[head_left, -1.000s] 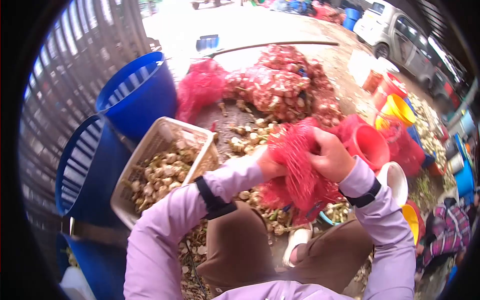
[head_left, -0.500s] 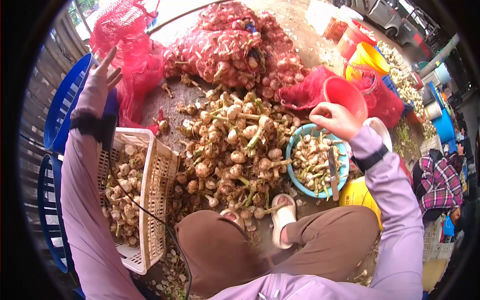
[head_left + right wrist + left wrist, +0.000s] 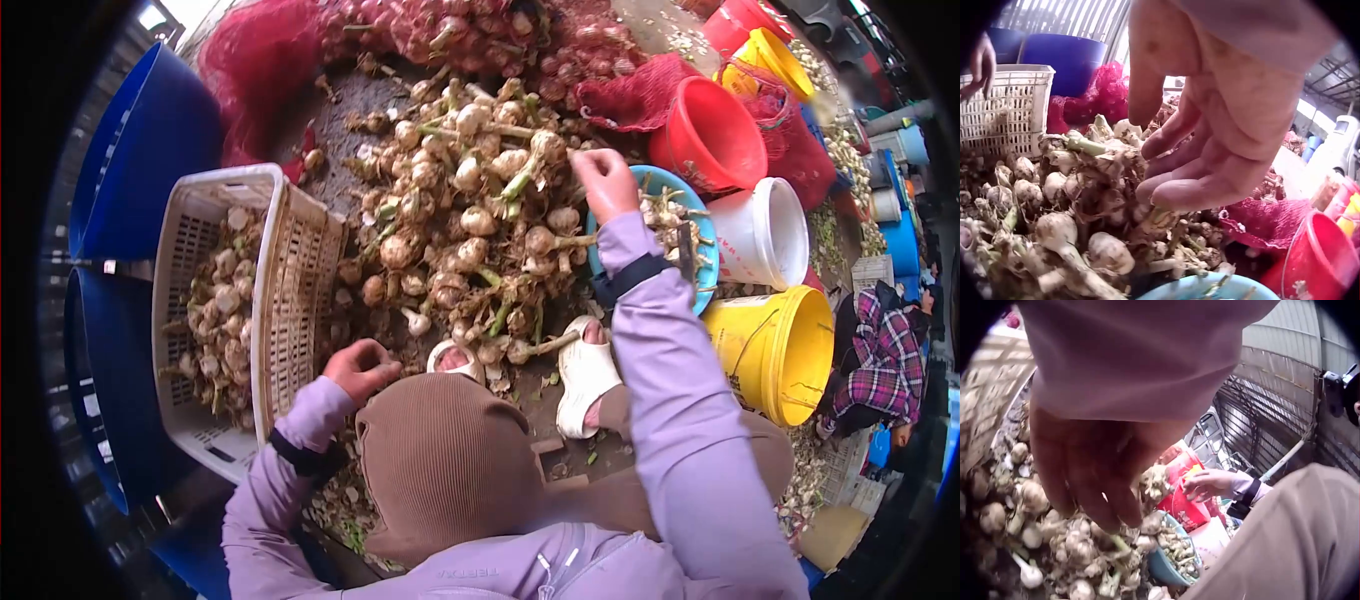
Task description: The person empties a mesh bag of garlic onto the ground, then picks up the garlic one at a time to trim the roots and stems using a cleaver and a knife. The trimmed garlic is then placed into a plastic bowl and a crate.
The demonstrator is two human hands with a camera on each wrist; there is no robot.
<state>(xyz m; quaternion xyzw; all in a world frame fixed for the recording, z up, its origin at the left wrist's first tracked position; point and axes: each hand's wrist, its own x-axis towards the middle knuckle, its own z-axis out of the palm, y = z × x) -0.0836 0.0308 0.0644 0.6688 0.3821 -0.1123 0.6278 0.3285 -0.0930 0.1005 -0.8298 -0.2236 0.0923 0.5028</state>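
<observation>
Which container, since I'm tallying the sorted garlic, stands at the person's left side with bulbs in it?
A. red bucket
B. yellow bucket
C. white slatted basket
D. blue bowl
C: the white slatted basket with garlic bulbs in it stands beside the left hand.

Garlic pile (image 3: pixel 470 210) on dirt ground (image 3: pixel 385 95)

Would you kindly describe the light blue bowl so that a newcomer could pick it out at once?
Start at the big heap of garlic bulbs before the person. At its right edge, next to the right hand, sits the light blue bowl holding garlic and a knife. It alone is shallow and blue beside the taller red bucket, white bucket and yellow bucket.
</observation>
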